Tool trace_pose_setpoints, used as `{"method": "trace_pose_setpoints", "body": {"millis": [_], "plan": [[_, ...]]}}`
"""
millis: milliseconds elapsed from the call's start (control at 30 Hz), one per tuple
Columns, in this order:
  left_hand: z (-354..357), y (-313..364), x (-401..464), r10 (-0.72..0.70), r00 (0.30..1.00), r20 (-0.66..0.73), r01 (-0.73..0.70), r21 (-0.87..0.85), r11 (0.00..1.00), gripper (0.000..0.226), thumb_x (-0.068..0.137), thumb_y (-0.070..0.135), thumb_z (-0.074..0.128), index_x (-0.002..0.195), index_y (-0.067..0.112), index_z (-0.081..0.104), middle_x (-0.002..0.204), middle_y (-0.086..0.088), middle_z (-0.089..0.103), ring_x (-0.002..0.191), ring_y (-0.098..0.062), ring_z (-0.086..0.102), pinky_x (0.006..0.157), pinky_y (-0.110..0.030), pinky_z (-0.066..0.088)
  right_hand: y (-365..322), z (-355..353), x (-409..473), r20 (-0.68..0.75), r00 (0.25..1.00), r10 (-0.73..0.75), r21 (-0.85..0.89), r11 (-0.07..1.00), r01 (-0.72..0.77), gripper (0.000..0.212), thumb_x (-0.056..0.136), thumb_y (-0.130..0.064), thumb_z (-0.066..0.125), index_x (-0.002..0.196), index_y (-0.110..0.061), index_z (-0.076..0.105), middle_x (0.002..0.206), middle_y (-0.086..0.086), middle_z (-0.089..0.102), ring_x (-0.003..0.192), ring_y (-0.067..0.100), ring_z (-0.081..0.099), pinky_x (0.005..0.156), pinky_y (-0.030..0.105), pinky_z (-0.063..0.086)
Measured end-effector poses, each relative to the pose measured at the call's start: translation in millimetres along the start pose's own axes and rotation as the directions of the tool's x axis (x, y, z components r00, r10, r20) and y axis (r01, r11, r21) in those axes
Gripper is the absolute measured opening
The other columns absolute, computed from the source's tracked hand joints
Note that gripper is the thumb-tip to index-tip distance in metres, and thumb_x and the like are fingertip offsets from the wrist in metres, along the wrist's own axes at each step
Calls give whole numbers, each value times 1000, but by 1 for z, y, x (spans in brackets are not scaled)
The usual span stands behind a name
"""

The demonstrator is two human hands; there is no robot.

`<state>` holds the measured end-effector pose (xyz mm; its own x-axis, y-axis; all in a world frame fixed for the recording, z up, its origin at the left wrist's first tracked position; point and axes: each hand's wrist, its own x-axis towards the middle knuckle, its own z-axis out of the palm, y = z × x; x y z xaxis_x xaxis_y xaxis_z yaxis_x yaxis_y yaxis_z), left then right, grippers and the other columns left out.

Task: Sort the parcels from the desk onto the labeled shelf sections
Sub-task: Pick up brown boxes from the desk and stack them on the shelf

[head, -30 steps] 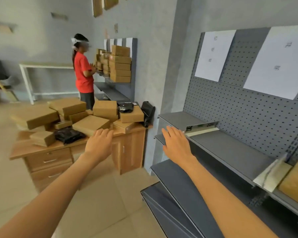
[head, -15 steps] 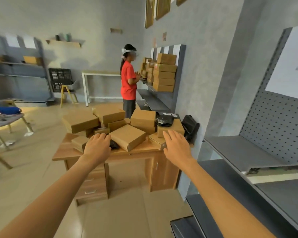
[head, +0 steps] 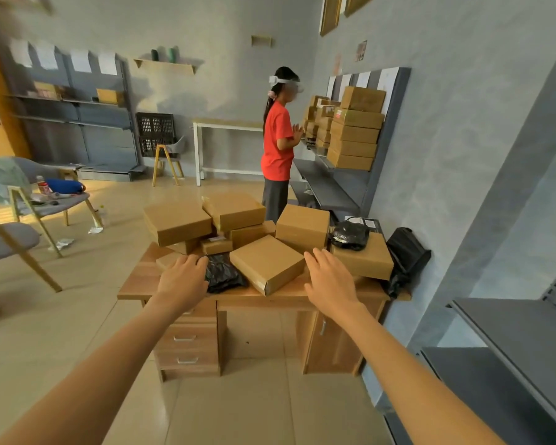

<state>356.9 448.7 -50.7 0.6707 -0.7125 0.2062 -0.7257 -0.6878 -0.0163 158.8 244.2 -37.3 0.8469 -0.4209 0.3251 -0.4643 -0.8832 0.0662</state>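
Observation:
A wooden desk (head: 135, 289) ahead carries several brown cardboard parcels, with a flat square box (head: 265, 263) nearest the front edge. A black plastic-wrapped parcel (head: 223, 273) lies left of it, and another black bag (head: 349, 234) sits on a box (head: 365, 261) at the right. Both my arms reach forward, empty. My left hand (head: 183, 279) hovers with relaxed fingers beside the black parcel. My right hand (head: 329, 281) is spread open just right of the flat box. The grey shelf (head: 520, 342) shows at the right edge.
A person in a red shirt (head: 278, 139) stands behind the desk at another shelf stacked with boxes (head: 353, 130). Chairs (head: 45, 200) stand at the left. A black bag (head: 405, 255) hangs at the desk's right end. Tiled floor lies between me and the desk.
The view has swung left from the grey pegboard shelf to face the desk, which is closer now. Both hands stay outstretched and empty, now nearer the parcels.

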Motion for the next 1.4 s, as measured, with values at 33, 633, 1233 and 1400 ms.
{"method": "trace_pose_setpoints", "body": {"millis": [33,633,1233,1400], "plan": [[5,-3,12,-1,1000,0,1,-2,1000,54,92,30,54,141,14,38,139,-6,47,132,-26,40,104,-36,38,1,8,12,7,1000,3,-2,1000,-3,65,95,-29,53,151,-13,23,156,8,26,145,24,21,118,36,20],[89,-59,241,-2,997,77,3,-22,1000,51,94,28,51,141,13,39,138,-6,48,130,-27,41,105,-35,37,25,120,239,113,993,22,15,1000,-24,63,96,-29,51,150,-13,23,156,9,26,145,24,20,117,36,19],[186,-89,464,-259,944,205,267,-13,964,49,94,27,50,139,11,39,138,-8,48,131,-27,39,105,-36,35,88,268,518,260,960,-107,167,984,64,64,97,-30,53,151,-15,21,157,7,24,145,25,20,113,36,29],[223,-91,504,-344,908,240,374,-90,923,49,95,31,50,139,11,39,135,-8,51,129,-28,42,104,-35,37,100,317,580,310,941,-132,193,978,74,65,96,-30,54,151,-16,21,154,6,29,142,24,27,111,35,32]]}}
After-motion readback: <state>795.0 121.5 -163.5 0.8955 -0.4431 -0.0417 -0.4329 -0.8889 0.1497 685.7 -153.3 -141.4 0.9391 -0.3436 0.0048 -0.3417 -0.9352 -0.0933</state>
